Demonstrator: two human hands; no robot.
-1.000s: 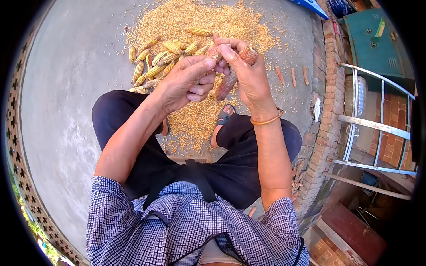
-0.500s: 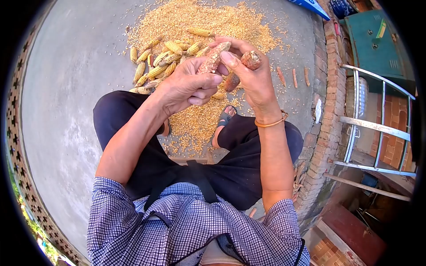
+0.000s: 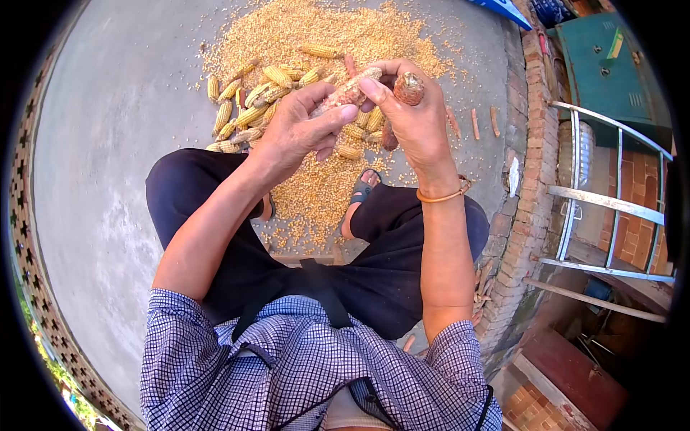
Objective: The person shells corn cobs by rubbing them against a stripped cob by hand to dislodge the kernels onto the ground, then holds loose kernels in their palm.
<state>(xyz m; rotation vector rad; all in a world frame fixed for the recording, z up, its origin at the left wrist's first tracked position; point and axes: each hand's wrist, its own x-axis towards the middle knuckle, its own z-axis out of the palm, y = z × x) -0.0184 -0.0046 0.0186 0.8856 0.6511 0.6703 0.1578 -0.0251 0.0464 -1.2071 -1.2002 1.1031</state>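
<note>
A mostly bare corn cob (image 3: 348, 95) with a few pale kernels left on it lies slanted between my two hands. My left hand (image 3: 305, 128) is closed around its lower end, thumb along its side. My right hand (image 3: 417, 118) touches the cob's upper tip with its thumb and also grips a second, reddish corn cob (image 3: 409, 89), whose blunt end sticks up between thumb and fingers. Below the hands, yellow ears of corn (image 3: 253, 115) lie heaped to the left, partly covered by my left hand. Loose kernels (image 3: 316, 29) spread over the ground behind them.
Several bare cobs (image 3: 475, 123) lie on the concrete to the right. A brick edge (image 3: 535, 172) runs beside a metal ladder-like frame (image 3: 611, 205) and a green cabinet (image 3: 604, 72). More kernels lie between my sandalled feet (image 3: 366, 185).
The cob between my hands has tilted flatter and shifted slightly right. My left hand's fingers have loosened and moved a little, and my right hand has shifted slightly right.
</note>
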